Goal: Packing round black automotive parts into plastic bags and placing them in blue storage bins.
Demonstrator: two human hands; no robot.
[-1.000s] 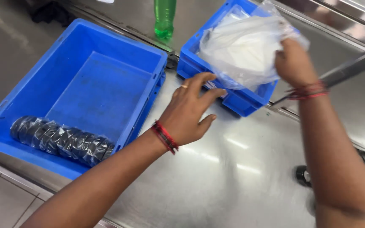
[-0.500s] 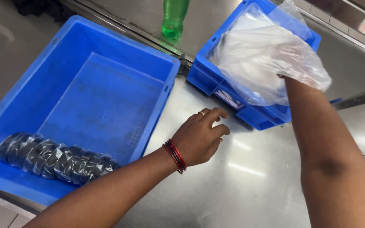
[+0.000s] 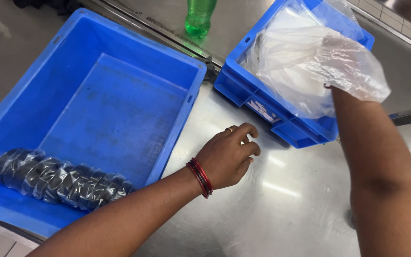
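My left hand (image 3: 227,157), with red bangles at the wrist and a ring, rests on the steel table (image 3: 272,209) with its fingers curled in and nothing in them. It lies between the two blue crates. My right hand (image 3: 346,52) is pushed inside a translucent plastic bag (image 3: 305,62) that fills the small blue crate (image 3: 243,90). Only a dim shape of that hand shows through the plastic, and its fingers are hidden. White round things show faintly in the bag.
A large blue crate (image 3: 120,104) stands at the left, with a plastic-wrapped row of black rings (image 3: 58,178) along its near wall. A green bottle (image 3: 198,19) stands behind the crates. A metal rail runs along the back.
My left hand has pulled back from the small crate's edge and curled its fingers on the table. My right hand has gone from gripping the bag's rim to reaching inside it.
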